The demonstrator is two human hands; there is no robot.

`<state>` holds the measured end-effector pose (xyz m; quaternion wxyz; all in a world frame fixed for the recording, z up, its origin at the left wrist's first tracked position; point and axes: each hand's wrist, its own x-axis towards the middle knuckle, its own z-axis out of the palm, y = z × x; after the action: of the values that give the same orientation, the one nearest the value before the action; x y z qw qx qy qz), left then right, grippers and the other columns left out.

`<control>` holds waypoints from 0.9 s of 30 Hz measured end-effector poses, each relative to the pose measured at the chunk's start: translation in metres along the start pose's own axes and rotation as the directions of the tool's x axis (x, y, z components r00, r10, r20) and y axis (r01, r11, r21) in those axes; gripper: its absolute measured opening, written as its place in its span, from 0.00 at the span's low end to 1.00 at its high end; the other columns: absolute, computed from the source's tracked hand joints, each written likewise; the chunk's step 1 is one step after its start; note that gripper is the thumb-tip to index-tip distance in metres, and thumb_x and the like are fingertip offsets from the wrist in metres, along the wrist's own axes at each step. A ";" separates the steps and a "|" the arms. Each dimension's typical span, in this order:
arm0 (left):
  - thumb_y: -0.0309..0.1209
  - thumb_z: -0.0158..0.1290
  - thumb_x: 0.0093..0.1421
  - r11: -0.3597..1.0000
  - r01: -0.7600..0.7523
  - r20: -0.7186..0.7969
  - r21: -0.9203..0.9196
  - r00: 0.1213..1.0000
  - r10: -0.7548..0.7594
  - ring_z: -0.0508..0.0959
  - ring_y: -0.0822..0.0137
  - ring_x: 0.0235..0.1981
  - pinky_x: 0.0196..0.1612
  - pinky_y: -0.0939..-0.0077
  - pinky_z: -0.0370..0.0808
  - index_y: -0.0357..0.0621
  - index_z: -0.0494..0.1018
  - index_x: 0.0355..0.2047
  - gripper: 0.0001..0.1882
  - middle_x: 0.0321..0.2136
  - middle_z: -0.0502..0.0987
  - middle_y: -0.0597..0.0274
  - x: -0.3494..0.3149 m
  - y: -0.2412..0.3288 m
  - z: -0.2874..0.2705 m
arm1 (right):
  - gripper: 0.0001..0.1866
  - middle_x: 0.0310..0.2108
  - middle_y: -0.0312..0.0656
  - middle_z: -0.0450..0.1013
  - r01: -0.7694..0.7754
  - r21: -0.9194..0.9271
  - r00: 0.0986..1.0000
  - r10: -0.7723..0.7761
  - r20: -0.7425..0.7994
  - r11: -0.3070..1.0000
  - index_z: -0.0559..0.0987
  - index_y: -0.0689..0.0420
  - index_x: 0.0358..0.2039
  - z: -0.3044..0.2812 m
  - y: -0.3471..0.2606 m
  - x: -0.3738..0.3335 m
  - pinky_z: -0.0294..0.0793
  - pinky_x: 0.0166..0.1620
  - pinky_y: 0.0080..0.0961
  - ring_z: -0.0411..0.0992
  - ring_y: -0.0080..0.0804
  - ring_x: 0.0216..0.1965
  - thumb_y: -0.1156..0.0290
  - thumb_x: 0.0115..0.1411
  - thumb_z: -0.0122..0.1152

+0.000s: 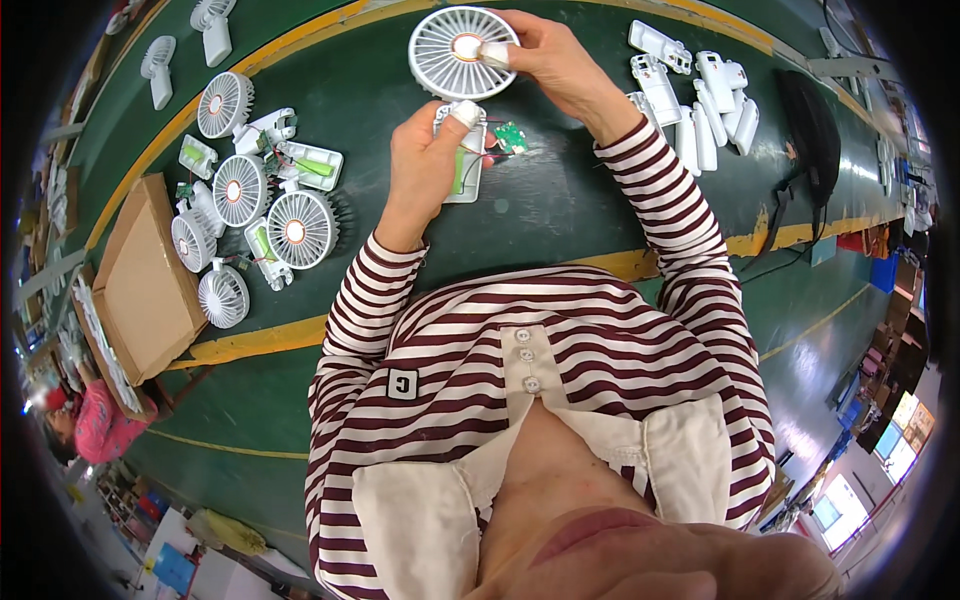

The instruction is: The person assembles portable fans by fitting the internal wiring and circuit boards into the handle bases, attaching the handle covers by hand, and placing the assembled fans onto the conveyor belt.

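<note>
A small white handheld fan is between my two hands over the green bench. Its round slatted head, with an orange ring at the hub, is gripped at the right rim by my right hand, the thumb near the hub. My left hand is closed round the fan's opened handle, just below the head. A green battery shows inside that handle. Beside it, a small green circuit board hangs out on thin wires. White covers wrap both my thumbs.
Several white fans with opened handles lie in a cluster on the left, beside a cardboard box. White handle shells are piled at the right, near a black bag-like item. A person in pink is at the far left.
</note>
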<state>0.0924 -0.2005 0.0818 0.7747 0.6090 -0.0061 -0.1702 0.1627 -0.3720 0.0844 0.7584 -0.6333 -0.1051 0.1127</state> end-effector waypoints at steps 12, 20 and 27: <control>0.34 0.42 0.61 0.940 0.075 -0.114 -0.333 0.986 -0.119 0.76 0.64 0.19 0.22 0.73 0.75 0.32 0.68 0.34 0.14 0.23 0.75 0.52 0.011 0.007 -0.023 | 0.10 0.37 0.42 0.69 0.501 -0.805 0.682 -0.718 0.140 0.318 0.73 0.59 0.28 0.037 0.018 -0.044 0.66 0.40 0.31 0.68 0.39 0.36 0.77 0.40 0.59; 0.32 0.39 0.60 0.905 0.275 0.017 -0.324 0.958 -0.285 0.76 0.63 0.18 0.21 0.72 0.76 0.32 0.68 0.33 0.13 0.22 0.74 0.52 0.003 0.001 -0.008 | 0.09 0.34 0.38 0.69 0.590 -0.785 0.628 -0.718 0.300 0.188 0.74 0.58 0.26 0.043 0.006 -0.026 0.64 0.42 0.32 0.67 0.35 0.35 0.76 0.40 0.57; 0.31 0.40 0.60 0.919 0.259 0.020 -0.296 0.964 -0.265 0.77 0.63 0.19 0.20 0.74 0.75 0.33 0.69 0.32 0.13 0.22 0.75 0.53 0.004 -0.006 -0.013 | 0.08 0.33 0.36 0.70 0.598 -0.763 0.725 -0.573 0.383 0.246 0.74 0.58 0.26 0.042 -0.006 -0.029 0.62 0.46 0.33 0.67 0.36 0.39 0.77 0.41 0.57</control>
<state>0.0971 -0.1902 0.0716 0.8273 0.4832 0.1090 -0.2651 0.1228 -0.3419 0.0970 0.3294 -0.8305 -0.3824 -0.2357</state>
